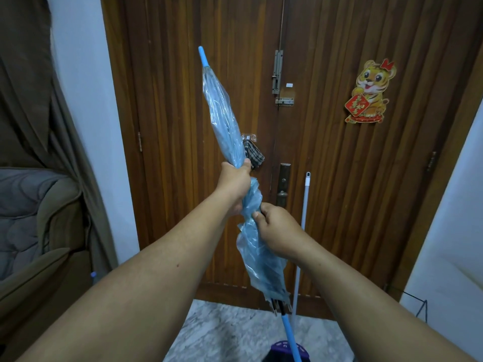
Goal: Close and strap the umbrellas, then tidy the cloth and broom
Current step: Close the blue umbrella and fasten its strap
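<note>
A closed blue see-through umbrella (224,118) runs slantwise in front of me, its tip up at the left and its blue shaft down at the bottom middle. My left hand (234,182) is clenched around the folded canopy near its middle. Just below, my right hand (278,227) pinches the bunched canopy folds. A checked cloth (254,155) hangs on a hook on the door, partly hidden behind the umbrella. The white broom handle (303,223) leans against the door to the right; its purple head (287,352) shows at the bottom edge.
A brown wooden door (326,152) with bolts and a tiger sticker (369,92) fills the view ahead. A brown curtain and a padded armchair (31,226) stand on the left. White walls flank the door. The floor is pale marble (235,333).
</note>
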